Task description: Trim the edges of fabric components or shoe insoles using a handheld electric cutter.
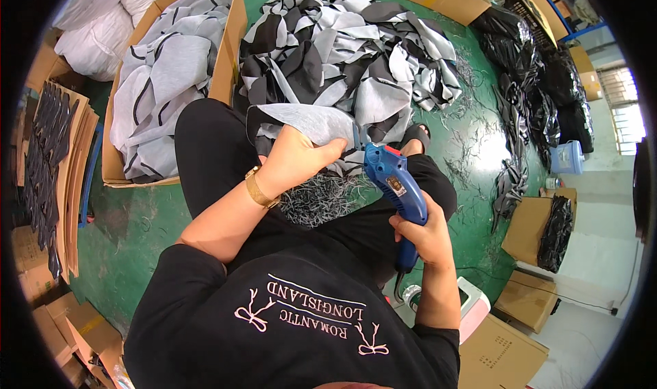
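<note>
My right hand (423, 230) is wrapped round the handle of a blue electric fabric cutter (395, 180), its cord hanging from the rear end. The cutter's head meets the right edge of a grey fabric piece (311, 118) with a black underside. My left hand (301, 157) holds that piece by its near edge, thumb on top pointing toward the cutter; the fingers beneath are partly hidden. Just beyond lies a big heap of grey and black fabric pieces (328, 46). Thin grey trimmings (318, 201) are piled on the floor between my legs.
At the left, an open cardboard box (233, 43) holds more grey fabric pieces. Black plastic bags (510, 40) and cardboard boxes (527, 300) line the right side. Loose scraps litter the green floor (472, 149). White sacks (99, 43) stand at the far left.
</note>
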`<act>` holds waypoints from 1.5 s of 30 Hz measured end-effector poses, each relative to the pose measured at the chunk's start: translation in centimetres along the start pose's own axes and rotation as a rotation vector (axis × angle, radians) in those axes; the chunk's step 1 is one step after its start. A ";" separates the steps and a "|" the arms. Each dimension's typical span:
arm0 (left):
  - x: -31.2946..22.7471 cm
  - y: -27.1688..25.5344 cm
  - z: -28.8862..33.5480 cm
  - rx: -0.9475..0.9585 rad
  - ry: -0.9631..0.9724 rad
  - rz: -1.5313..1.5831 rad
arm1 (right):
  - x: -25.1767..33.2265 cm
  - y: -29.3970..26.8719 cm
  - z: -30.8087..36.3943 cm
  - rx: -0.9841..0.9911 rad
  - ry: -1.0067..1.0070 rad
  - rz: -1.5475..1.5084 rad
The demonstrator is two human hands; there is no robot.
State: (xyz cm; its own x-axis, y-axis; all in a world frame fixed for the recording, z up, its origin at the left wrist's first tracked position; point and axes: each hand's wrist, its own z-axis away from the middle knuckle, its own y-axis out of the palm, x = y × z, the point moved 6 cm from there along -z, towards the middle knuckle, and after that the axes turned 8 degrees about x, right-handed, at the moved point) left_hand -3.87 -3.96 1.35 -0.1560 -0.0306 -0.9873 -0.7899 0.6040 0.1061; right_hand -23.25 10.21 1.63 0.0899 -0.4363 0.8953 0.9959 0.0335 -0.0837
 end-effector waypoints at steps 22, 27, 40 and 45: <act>3.1 2.5 1.2 0.038 -0.133 0.571 | 4.7 2.6 -6.1 -0.170 -0.248 0.141; 4.6 1.5 0.9 -0.087 -0.305 0.602 | 2.7 0.9 -4.5 -0.125 -0.286 -0.165; 3.7 -0.1 -0.1 -0.134 -0.177 0.557 | -1.7 0.5 1.4 -0.081 0.019 0.067; 2.9 0.0 0.0 -0.122 -0.084 0.477 | -1.5 0.1 1.1 -0.093 -0.020 0.086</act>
State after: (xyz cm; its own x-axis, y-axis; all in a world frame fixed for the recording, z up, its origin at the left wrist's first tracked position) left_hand -4.27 -4.03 -1.50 -0.4725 0.2937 -0.8310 -0.7066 0.4373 0.5563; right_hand -23.25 11.83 0.78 0.1759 -0.4177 0.8914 0.9797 -0.0137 -0.1998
